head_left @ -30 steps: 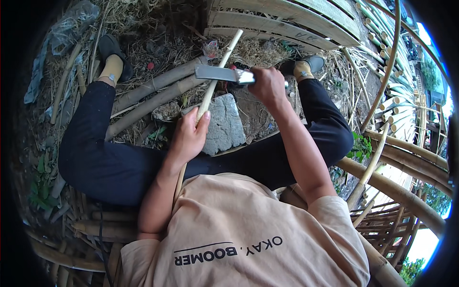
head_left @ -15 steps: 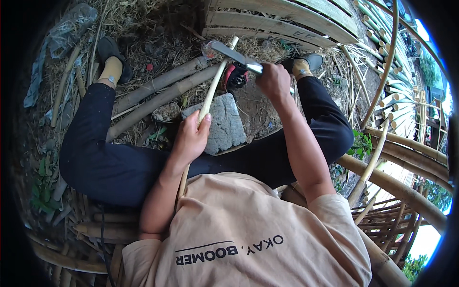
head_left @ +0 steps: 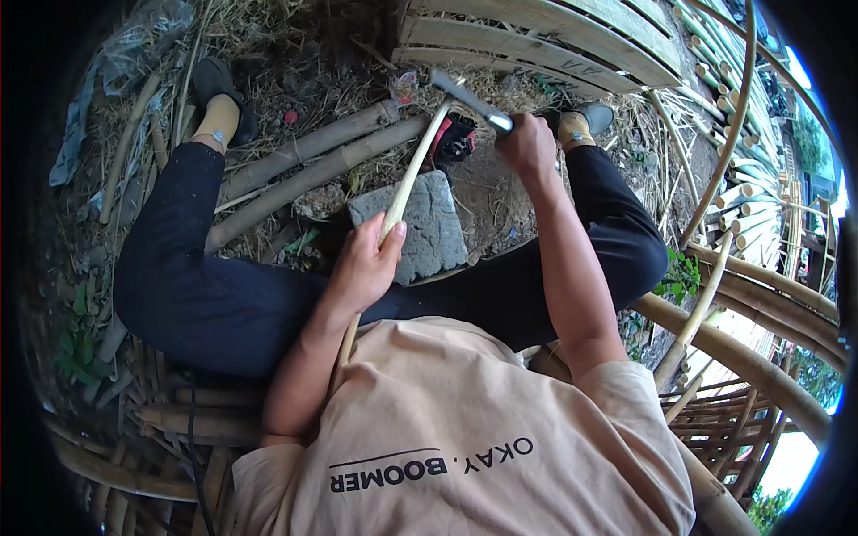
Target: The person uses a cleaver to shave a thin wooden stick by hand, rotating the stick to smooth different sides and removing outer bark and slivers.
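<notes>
My left hand is wrapped round a pale, peeled wooden or bamboo stick, its thumb lying along the wood. From my waist the stick slants away over a grey stone block, and it looks slightly bowed. My right hand is closed on the handle of a knife with a flat, broad metal blade. The blade crosses the stick close to its far end; whether the two touch I cannot tell. The knife's handle is mostly hidden in my fist.
Beyond the block lie two thick bamboo poles and a small red and black object. A slatted wooden crate stands at the far side. Cut bamboo is stacked at right, behind a bamboo rail. Clear plastic lies far left.
My right hand and the knife have moved a little right, so the blade now crosses nearer the stick's far end. The stick's far end has dipped slightly; my left hand keeps its grip.
</notes>
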`<state>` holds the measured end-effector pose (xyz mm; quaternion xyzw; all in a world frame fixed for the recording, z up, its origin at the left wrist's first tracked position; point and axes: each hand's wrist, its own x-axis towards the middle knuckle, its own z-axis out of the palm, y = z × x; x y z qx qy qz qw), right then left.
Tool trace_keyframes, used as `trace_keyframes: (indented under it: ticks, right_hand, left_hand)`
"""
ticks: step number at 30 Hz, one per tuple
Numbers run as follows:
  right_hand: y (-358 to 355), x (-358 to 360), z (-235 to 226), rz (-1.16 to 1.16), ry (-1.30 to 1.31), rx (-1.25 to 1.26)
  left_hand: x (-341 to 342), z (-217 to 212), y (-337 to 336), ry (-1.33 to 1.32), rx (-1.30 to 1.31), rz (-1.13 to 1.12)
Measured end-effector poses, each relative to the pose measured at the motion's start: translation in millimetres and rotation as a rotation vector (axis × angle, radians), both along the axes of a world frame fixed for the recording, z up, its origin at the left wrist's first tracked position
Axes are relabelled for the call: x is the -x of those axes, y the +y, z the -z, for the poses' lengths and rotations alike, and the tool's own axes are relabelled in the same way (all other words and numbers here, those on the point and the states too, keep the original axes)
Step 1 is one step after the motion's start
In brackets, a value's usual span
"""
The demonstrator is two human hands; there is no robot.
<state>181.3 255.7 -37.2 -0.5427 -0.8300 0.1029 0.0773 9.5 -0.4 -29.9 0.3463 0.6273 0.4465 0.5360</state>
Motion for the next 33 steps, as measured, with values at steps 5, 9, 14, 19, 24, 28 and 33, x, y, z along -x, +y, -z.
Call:
trace_keyframes:
  ticks: [5,9,14,19,24,28,33]
  right_hand:
    - [-17.1,10.5,-6.4,-0.231,-0.023,-0.034]
    - [2.5,4.1,0.4,0.002,0.049,-0.015]
    - [-13.8,15.1,-8.9,-0.228,-0.009,-0.035]
    - [2.9,5.0,-10.4,0.133,0.085,0.055]
    - [-5.4,9.3,-25.6,-0.025,-0.102,-0.038]
    - [-4.7,-4.6,-23.1,0.118,0.044,-0.006]
    - [-0.5,-6.6,-30.0,0.143,0.014,-0.008]
  left_hand:
    - [11.5,-1.3,3.4,-0.087,0.078,-0.025]
    - [1.3,-7.1,-4.1,0.117,-0.045,0.011]
    - [9.6,-3.2,-8.3,0.004,0.071,-0.05]
    - [6.1,-21.5,-12.9,-0.055,0.052,0.015]
    - [9.6,-16.5,-15.2,-0.166,0.037,-0.003]
    - [14.0,-28.1,-13.1,-0.484,0.092,-0.013]
    - [23.8,-34.2,-14.7,-0.513,0.08,-0.024]
